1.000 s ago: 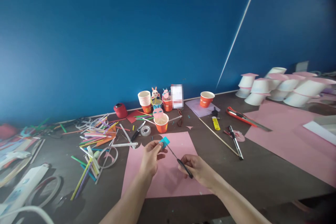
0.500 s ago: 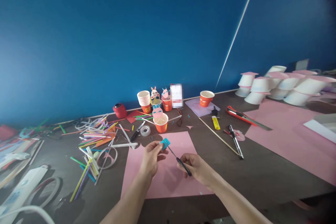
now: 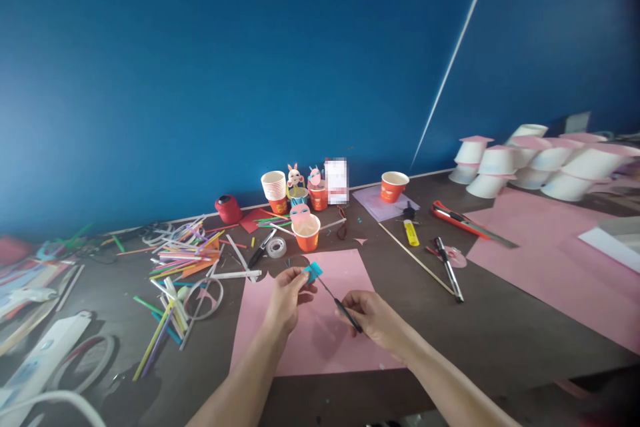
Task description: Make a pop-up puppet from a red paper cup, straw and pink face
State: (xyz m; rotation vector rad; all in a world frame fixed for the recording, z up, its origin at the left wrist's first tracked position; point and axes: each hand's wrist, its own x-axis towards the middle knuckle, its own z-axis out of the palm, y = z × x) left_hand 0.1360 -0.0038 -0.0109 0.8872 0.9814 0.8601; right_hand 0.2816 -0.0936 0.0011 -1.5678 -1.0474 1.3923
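Note:
A small piece of blue paper (image 3: 313, 271) is pinched between the thumb and fingers of my left hand (image 3: 289, 295). My right hand (image 3: 367, 311) is closed round the black handles of a pair of scissors (image 3: 349, 315). The thin blades point up and left, and their tips meet the lower right edge of the blue paper. Both hands are above a large pink paper sheet (image 3: 325, 353) on the dark table. Just beyond it stands an orange paper cup (image 3: 306, 240) with a pink cut-out face at its rim.
Colourful straws (image 3: 187, 253) and a tape roll (image 3: 276, 248) lie to the left. A cup stack (image 3: 274, 188) stands by the blue wall. Rightward are a yellow lighter (image 3: 411, 233), a utility knife (image 3: 450, 270), a red-handled saw (image 3: 463, 221) and several white cups (image 3: 493, 163).
The blue paper has tilted slightly in my left hand, and a fold or cut line now shows across it. The scissors stay against its edge.

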